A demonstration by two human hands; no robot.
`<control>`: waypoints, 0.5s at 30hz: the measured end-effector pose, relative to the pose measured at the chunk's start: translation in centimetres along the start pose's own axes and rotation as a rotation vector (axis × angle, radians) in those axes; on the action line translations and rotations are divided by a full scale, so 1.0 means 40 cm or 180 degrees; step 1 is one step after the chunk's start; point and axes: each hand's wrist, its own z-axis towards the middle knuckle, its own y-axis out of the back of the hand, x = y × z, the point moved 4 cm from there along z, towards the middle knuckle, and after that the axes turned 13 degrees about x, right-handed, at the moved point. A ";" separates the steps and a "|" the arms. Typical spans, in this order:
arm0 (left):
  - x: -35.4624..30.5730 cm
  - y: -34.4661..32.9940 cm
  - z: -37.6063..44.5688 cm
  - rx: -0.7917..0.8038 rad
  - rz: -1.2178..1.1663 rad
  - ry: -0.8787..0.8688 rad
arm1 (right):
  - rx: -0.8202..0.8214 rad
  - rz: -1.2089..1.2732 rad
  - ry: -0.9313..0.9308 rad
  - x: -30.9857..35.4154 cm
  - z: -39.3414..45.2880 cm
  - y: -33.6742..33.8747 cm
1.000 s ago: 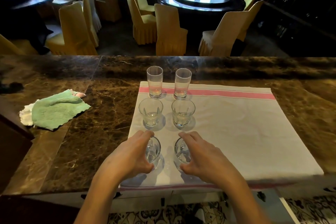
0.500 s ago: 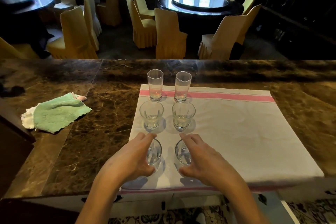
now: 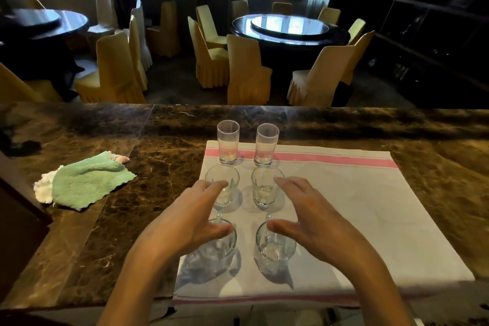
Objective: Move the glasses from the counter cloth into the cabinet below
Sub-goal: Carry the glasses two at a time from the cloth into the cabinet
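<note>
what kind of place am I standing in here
Probably a restaurant dining room: round tables ringed by cloth-covered chairs, seen across a marble service counter with glasses drying on a cloth.

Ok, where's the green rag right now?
In the head view, the green rag lies crumpled on the marble counter, left of the striped cloth holding the glasses, past the left hand.

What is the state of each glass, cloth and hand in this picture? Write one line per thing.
Two tall glasses: upright, far edge of the striped cloth.
Two middle glasses: upright on the cloth.
Near left glass: upright, left hand's thumb over its rim.
Near right glass: upright, right hand's thumb at its rim.
Left hand: spread, gripping nothing.
Right hand: spread, gripping nothing.
Striped cloth: flat.
Green cloth: crumpled on the counter.
</note>
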 end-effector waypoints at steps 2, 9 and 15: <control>-0.012 0.037 0.016 -0.0125 0.0037 0.0039 | -0.0112 -0.0023 -0.0033 0.006 0.014 0.045; -0.045 0.172 0.115 -0.0545 0.0121 0.0089 | -0.0297 -0.0153 0.0057 0.039 0.113 0.201; -0.050 0.258 0.240 -0.0737 0.0226 0.0171 | -0.0323 -0.0268 0.0257 0.038 0.251 0.279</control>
